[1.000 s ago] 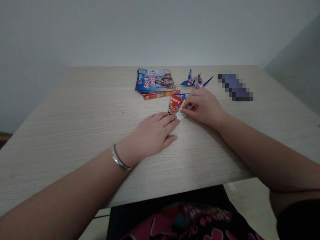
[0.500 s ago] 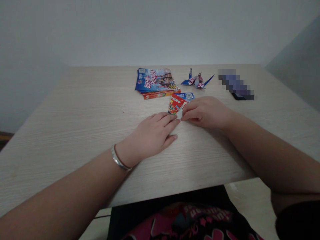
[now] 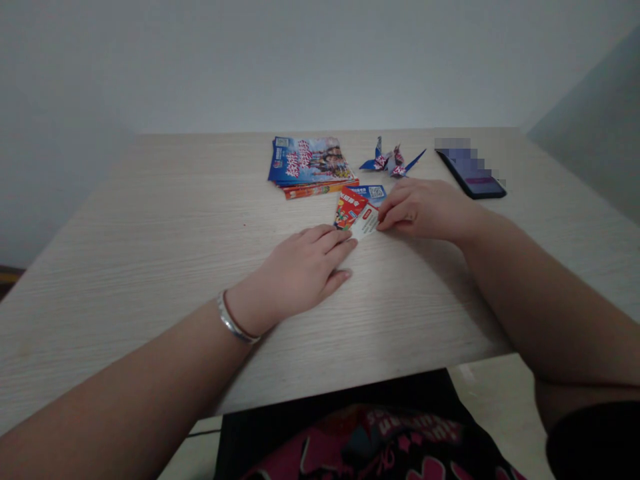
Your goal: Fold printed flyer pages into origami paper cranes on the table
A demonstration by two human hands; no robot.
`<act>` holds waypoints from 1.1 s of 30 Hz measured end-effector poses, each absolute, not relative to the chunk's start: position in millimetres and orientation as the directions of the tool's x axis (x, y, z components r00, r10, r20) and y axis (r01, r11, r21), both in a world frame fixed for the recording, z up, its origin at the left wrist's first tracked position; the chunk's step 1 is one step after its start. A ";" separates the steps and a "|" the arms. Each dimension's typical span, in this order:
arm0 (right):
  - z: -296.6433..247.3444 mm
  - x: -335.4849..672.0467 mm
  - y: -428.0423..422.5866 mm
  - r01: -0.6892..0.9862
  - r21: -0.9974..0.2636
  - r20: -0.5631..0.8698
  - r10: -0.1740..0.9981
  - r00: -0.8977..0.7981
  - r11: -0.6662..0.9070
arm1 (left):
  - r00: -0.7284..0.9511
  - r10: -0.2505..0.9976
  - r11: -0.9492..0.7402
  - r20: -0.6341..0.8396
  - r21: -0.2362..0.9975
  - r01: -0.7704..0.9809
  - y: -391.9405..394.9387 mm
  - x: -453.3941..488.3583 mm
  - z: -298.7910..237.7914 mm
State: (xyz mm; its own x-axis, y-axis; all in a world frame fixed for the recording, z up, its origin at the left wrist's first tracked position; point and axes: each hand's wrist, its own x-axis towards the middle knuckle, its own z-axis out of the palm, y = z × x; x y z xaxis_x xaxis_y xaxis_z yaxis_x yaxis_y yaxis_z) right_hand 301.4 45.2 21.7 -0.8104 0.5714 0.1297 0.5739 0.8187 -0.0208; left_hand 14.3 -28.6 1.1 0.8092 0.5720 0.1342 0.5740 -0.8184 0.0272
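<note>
A small printed paper [image 3: 358,211], red, blue and white, lies partly folded on the wooden table [image 3: 165,220]. My left hand [image 3: 300,270] rests flat with fingers stretched out, its fingertips pressing the paper's near corner. My right hand [image 3: 425,210] lies on the paper's right side, fingers held together and curled, pressing along a fold at the white flap. A silver bracelet [image 3: 231,320] sits on my left wrist.
A stack of colourful leaflets [image 3: 309,163] lies behind the paper. Two folded paper cranes [image 3: 393,160] stand to its right. A dark phone [image 3: 473,177] lies at the far right. The table's front edge runs just before my lap.
My right hand slid toward me along the paper, then back to the right, uncovering the white flap. The left hand stayed put.
</note>
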 end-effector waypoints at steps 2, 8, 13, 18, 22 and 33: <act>21.4 305.1 48.3 0.587 -0.048 0.132 0.587 -0.799 0.808 | 0.817 0.558 -0.828 0.144 0.028 0.560 -28.1 13.4 0.0; 26.3 318.7 57.4 0.642 -0.096 0.072 0.649 -0.758 0.761 | 0.832 0.523 -0.850 0.185 0.042 0.525 -25.9 9.1 -6.2; 26.9 332.3 62.9 0.678 -0.074 0.017 0.681 -0.732 0.731 | 0.833 0.513 -0.855 0.208 0.037 0.518 -24.2 7.3 -10.3; 21.9 312.5 46.0 0.708 -0.060 0.335 0.682 -0.650 0.704 | 0.835 0.512 -0.856 0.204 0.042 0.515 -23.3 7.3 -7.7; 10.4 284.3 32.3 0.536 -0.118 0.323 0.543 -0.775 0.836 | 0.819 0.535 -0.843 0.206 0.063 0.535 -21.1 7.1 -5.4; 11.1 257.3 17.7 0.614 0.118 0.264 0.572 -0.777 0.780 | 0.692 0.680 -0.732 0.241 0.171 0.660 -17.0 10.5 -3.8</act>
